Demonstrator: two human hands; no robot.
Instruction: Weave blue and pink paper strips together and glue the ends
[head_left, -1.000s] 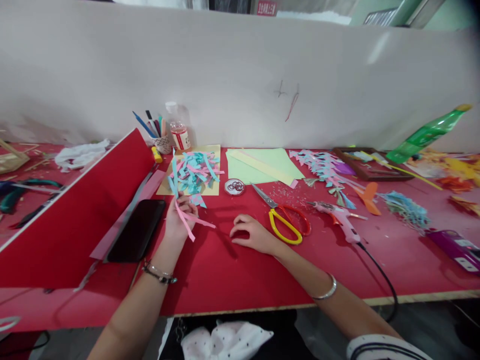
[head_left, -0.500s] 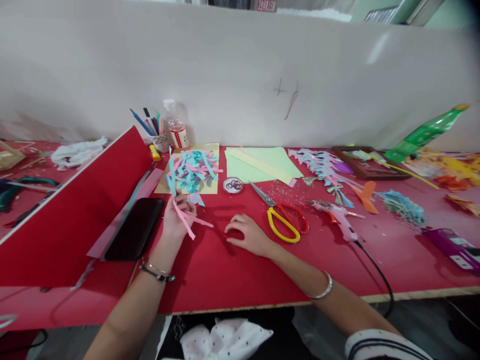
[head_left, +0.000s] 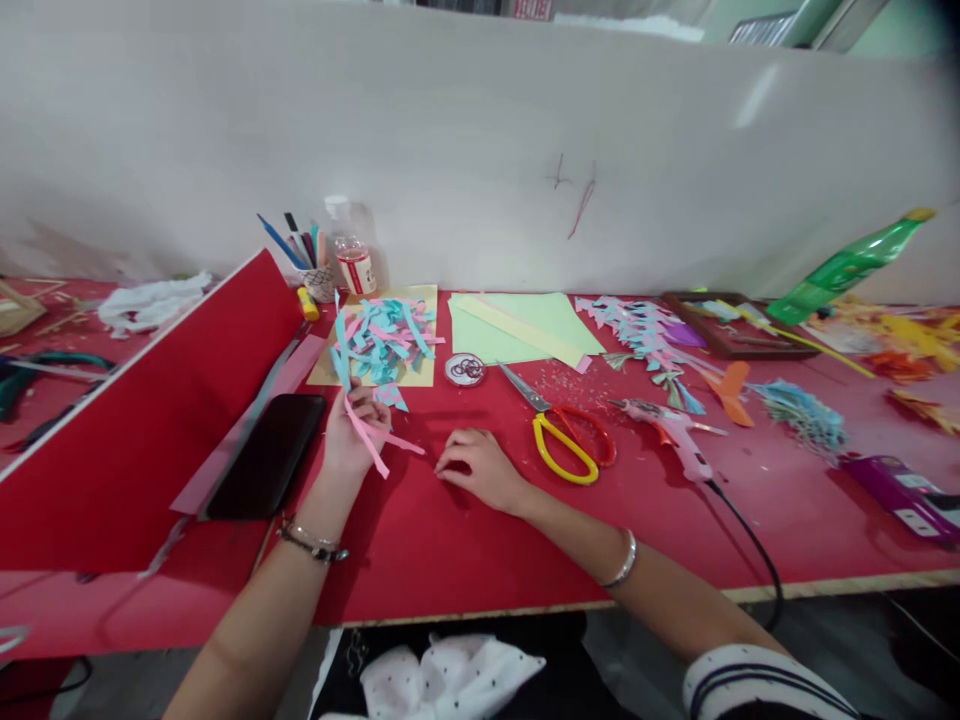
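My left hand (head_left: 351,428) is closed around pink and blue paper strips. A blue strip (head_left: 342,350) sticks up past the fingers, and the pink strips (head_left: 369,432) hang out toward the right. My right hand (head_left: 480,468) rests low over the red tabletop to the right of the left one, thumb and forefinger pinched together; whatever is between them, if anything, is too small to make out. A pile of cut pink and blue strips (head_left: 390,338) lies on a yellow sheet (head_left: 421,372) beyond the left hand. Scissors (head_left: 564,450) with yellow and red handles lie right of my right hand.
Left of my hands are a black phone (head_left: 268,455) and a leaning red board (head_left: 150,430). A small round dish (head_left: 465,369) and green paper (head_left: 540,320) lie ahead. To the right are a pink glue gun (head_left: 675,432), a paper-strip garland (head_left: 634,325) and a green bottle (head_left: 847,270).
My right hand has moved slightly left, toward the left hand, and its thumb and forefinger have come together. The left hand keeps hold of the paper strips, almost still.
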